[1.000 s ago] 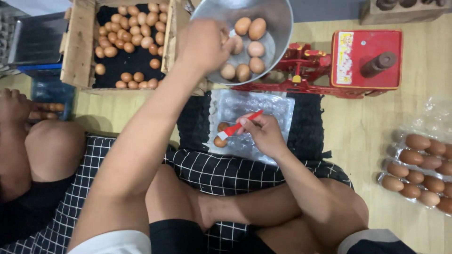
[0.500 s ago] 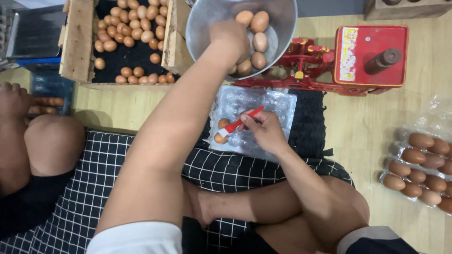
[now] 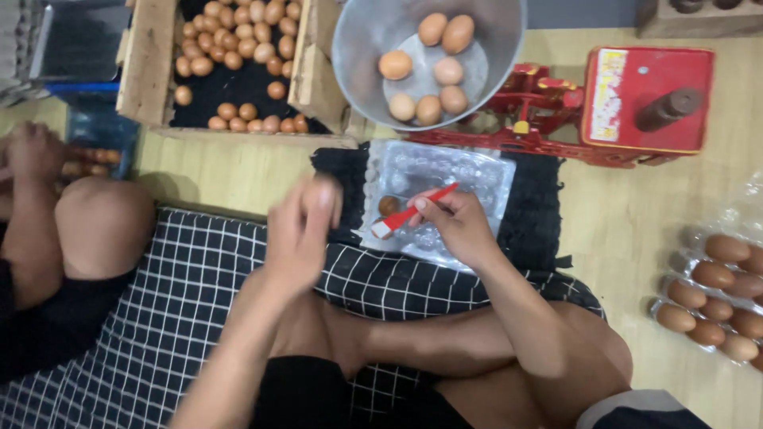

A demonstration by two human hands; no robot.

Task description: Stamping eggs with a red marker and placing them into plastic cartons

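My left hand (image 3: 304, 222) hangs blurred over the checked mat, just left of a clear plastic egg tray (image 3: 465, 171). Its fingers are curled, and the blur hides whether they hold anything. My right hand (image 3: 459, 229) rests on the tray's near edge and grips a red stick-like tool (image 3: 413, 210). The tool's tip is beside a single brown egg (image 3: 388, 205) in the tray. Behind the tray, a metal bowl (image 3: 362, 48) holding several eggs sits on a red scale (image 3: 636, 107).
A wooden crate (image 3: 147, 63) of brown eggs stands at the back left. Filled clear egg packs (image 3: 715, 290) lie on the floor at the right. Another person sits at the left, with a knee (image 3: 103, 226) and a hand (image 3: 36, 151) in view. My crossed legs fill the foreground.
My left hand has come out of the metal bowl and moved down and left toward the tray. My right hand has stayed on the tray with the red tool.
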